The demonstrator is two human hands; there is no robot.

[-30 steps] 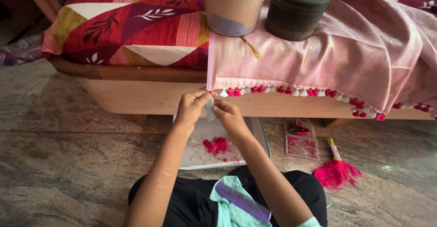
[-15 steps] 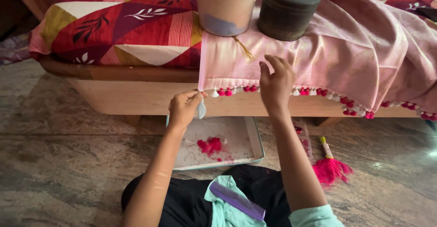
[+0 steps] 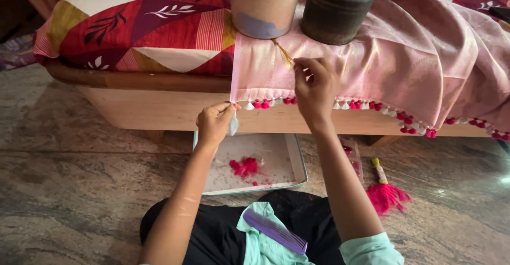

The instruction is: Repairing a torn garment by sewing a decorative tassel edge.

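Left hand (image 3: 213, 122) pinches the corner tassel (image 3: 234, 125) of the pink cloth (image 3: 382, 68) draped over the bed edge (image 3: 143, 81), right hand (image 3: 314, 87) nips a yellow thread (image 3: 283, 53); cloth looks soft, light, slippery, best held at the hem.

purple comb (image 3: 274, 231), pink thread bundle (image 3: 386, 196), dark stone mortar (image 3: 336, 11)

Pink cloth (image 3: 404, 57) edged with pink-and-white tassels (image 3: 340, 104), a purple comb (image 3: 275, 231), perhaps gold-woven motifs.
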